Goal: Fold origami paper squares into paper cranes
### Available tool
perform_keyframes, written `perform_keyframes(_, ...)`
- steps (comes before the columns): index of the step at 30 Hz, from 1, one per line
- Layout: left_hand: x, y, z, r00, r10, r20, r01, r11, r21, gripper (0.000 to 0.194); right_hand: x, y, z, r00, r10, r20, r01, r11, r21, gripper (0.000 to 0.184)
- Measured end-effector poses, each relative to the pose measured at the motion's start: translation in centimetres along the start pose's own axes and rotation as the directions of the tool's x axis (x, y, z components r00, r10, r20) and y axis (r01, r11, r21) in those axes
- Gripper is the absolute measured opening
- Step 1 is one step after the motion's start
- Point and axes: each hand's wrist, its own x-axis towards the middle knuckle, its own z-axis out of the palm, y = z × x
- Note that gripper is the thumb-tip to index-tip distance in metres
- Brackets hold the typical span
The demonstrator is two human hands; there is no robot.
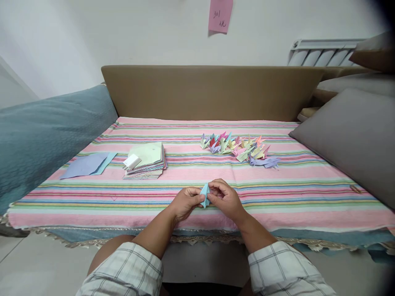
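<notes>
Between my two hands is a small piece of folded light-blue paper (pixel 204 195), narrow and pointed at its top and bottom. My left hand (pixel 187 202) pinches its left side with thumb and fingers. On the other side, my right hand (pixel 226 199) has its thumb and fingertips closed on the paper's right edge. Both hands are just above the striped cloth, near its front. Beyond them to the right lies a cluster of folded paper cranes (pixel 237 147) in many colours. To the left stands a stack of paper sheets (pixel 148 154), pale green on top.
A white plug adapter (pixel 132 161) rests on the stack. Loose purple paper (pixel 84 165) and blue paper (pixel 106 161) lie further left. The striped cloth (pixel 296 213) covers the sofa seat. Grey cushions (pixel 354 135) are at the right, a blue-covered armrest (pixel 55 131) at the left.
</notes>
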Motion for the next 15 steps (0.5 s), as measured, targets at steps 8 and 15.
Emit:
perform_keyframes(8, -0.02, 0.12, 0.08, 1.0, -0.023, -0.02, 0.023, 1.0, 0.011, 0.031, 0.37, 0.36, 0.26, 0.96, 0.262, 0.101, -0.28, 0.895, 0.346, 0.024)
perform_keyframes(15, 0.03, 0.16, -0.01, 0.999, -0.044, -0.024, 0.046, 0.997, 0.056, 0.032, 0.71, 0.25, -0.22, 0.949, 0.256, 0.184, -0.306, 0.888, 0.343, 0.028)
